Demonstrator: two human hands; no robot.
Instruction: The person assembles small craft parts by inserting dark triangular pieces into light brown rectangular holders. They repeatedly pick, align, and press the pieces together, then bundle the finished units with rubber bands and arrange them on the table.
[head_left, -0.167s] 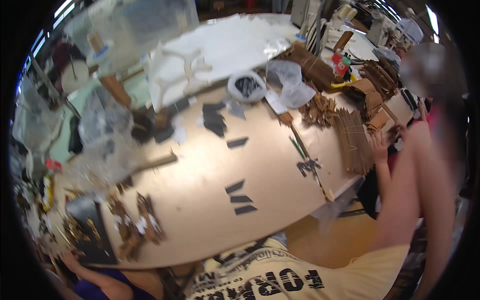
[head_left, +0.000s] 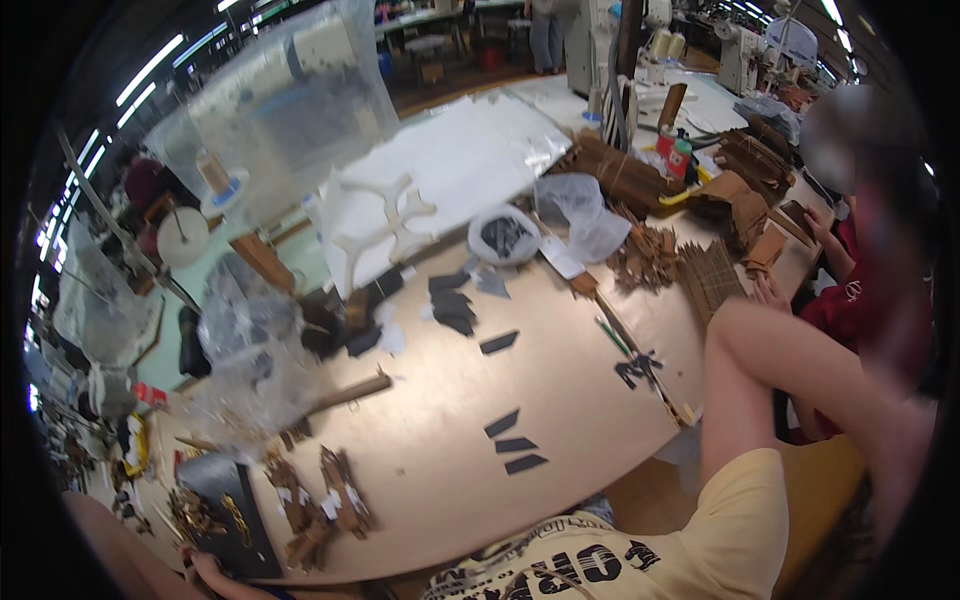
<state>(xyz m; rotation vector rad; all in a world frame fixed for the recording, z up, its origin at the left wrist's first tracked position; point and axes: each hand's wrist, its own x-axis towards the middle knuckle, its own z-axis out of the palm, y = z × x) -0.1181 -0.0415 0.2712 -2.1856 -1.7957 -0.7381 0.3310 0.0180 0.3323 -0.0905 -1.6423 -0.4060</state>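
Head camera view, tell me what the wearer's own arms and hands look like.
The right arm emerges bare from a short, pale yellow sleeve, with no band visible on the part that shows clearly. The shirt has dark lettering. Neither hand can be made out.

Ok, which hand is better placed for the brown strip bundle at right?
Right, probably: the bundle lies on the right of the table, close to the wearer's bent right elbow in this view. But neither of the wearer's hands is visible, and a co-worker's hand is beside the bundle.
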